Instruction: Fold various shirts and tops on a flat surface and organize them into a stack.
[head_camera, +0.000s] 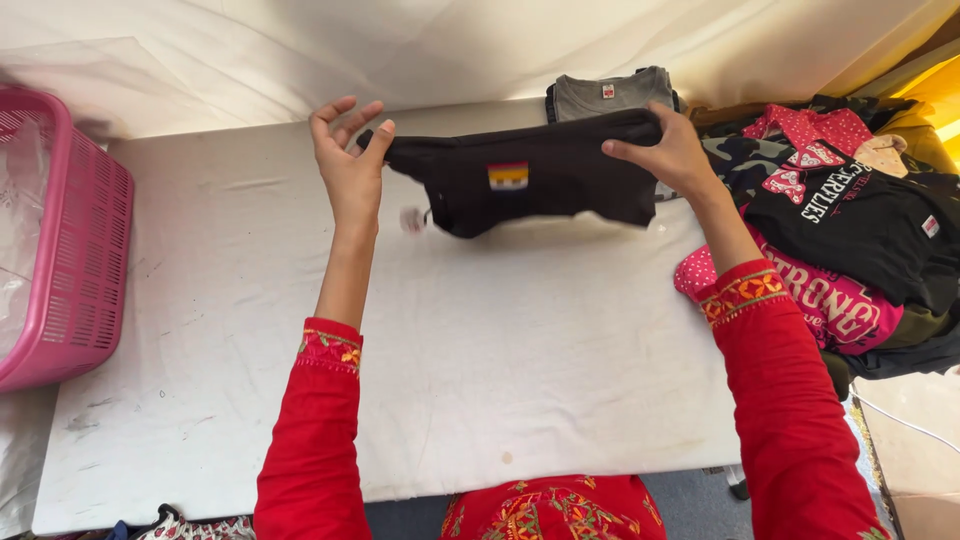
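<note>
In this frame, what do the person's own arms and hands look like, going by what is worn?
Both arms wear long bright red fabric sleeves. Each ends short of the wrist in an embroidered cuff band of orange, yellow and green patterning: left sleeve cuff, right sleeve cuff. The left hand and right hand are bare; no gloves, rings or watch are visible.

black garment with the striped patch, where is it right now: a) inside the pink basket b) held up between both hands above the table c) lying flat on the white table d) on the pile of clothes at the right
b: the black garment is pinched at its ends by the left hand and right hand, casting a shadow on the white table below it.
</note>
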